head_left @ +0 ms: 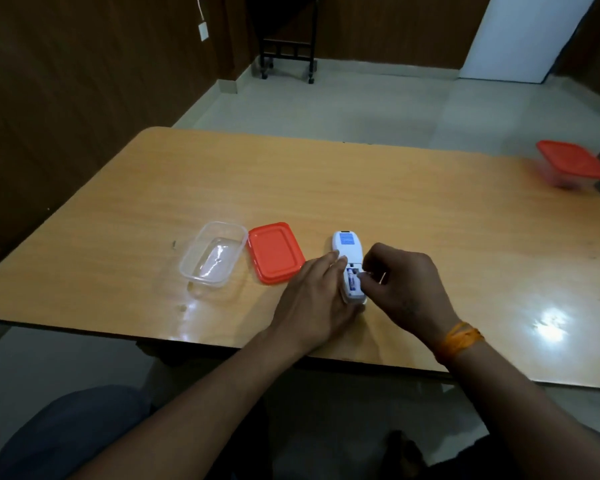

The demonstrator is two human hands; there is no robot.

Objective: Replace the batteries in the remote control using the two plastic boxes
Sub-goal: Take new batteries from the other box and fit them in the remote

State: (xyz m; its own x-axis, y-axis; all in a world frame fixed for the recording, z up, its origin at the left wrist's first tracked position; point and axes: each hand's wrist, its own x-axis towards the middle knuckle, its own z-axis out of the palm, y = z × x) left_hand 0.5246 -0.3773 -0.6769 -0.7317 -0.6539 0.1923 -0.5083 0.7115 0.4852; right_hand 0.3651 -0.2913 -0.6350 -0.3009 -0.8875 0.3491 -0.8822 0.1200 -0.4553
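Observation:
A white remote control (347, 247) lies face down on the wooden table (361, 188), its battery bay uncovered. A blue and white battery (352, 281) sits in the bay. My left hand (314, 299) holds the remote's near left side, fingers along its edge. My right hand (404, 282) is curled over the bay's right side, fingertips pinched at the battery; what they grip is hidden. An open clear plastic box (212, 252) stands empty to the left, its red lid (275, 252) lying beside it. A second box with a red lid on (572, 164) stands at the far right.
The table's near edge runs just below my wrists. An orange thread band (459, 339) circles my right wrist. A dark wheeled stand (288, 39) is on the tiled floor beyond the table. My knees show under the table edge.

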